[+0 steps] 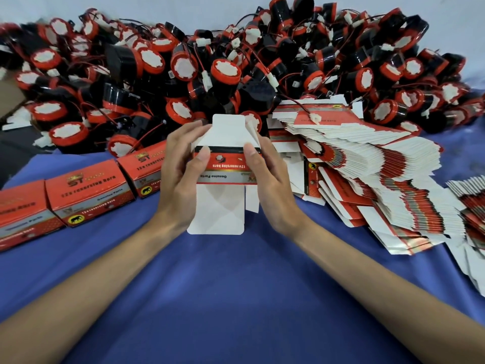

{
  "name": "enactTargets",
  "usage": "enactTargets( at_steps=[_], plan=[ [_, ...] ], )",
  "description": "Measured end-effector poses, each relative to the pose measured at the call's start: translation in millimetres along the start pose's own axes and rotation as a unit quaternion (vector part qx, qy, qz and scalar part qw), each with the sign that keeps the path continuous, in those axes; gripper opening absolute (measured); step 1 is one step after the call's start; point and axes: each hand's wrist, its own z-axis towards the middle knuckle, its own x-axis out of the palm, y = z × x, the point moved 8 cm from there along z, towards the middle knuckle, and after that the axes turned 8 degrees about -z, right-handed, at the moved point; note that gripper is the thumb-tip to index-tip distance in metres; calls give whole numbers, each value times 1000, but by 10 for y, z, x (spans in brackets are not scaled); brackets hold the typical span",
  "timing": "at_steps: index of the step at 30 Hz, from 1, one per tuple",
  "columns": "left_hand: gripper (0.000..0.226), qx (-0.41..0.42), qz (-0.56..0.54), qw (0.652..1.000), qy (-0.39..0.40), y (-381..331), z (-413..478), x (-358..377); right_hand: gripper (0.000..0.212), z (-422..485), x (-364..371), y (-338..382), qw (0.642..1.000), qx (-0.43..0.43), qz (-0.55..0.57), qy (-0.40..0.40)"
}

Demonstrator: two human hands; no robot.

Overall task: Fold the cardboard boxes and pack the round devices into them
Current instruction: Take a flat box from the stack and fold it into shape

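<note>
Both hands hold a half-formed cardboard box [227,169] above the blue-covered counter [236,285]. The left hand [181,166] and right hand [273,177] each curl round one side, thumbs pressed on its red printed panel. Its white end flaps stand unfolded. Behind it lies a heap of red-and-black round devices [225,72]. Flat unfolded boxes [367,164] fan out at the right, and folded boxes [89,190] line the left.

blue cloth [236,298] | spread flat in front | pale wall [131,6] | along the back
</note>
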Motion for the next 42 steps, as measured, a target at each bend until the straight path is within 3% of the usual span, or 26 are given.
enactTargets(
  at_steps=[9,13,19,25,29,33,39,42],
  plan=[
    [29,32,33,998,30,-32,-22,56,30,39,-34,-66,997,47,54,1],
    [42,14,14,999,39,12,-6,62,22,33,-56,-42,995,44,84,-7],
    [33,-4,15,1000,16,41,-16,10,25,-3,-10,13,998,48,9,-33],
    [36,13,-2,1000,11,-50,7,1,17,-24,-4,-40,990,76,118,-32],
    [42,35,-80,996,16,-156,31,-17,14,-21,12,-64,986,82,142,-38],
    [40,46,-55,997,-37,-175,-17,-45,14,-34,-16,-113,977,108,167,-71],
    [31,33,-29,998,-43,-162,-24,-25,18,-29,-52,-135,973,124,169,-95],
    [30,-13,-41,999,-17,-106,-37,52,20,-27,-84,-102,975,107,159,-115]
  ],
)
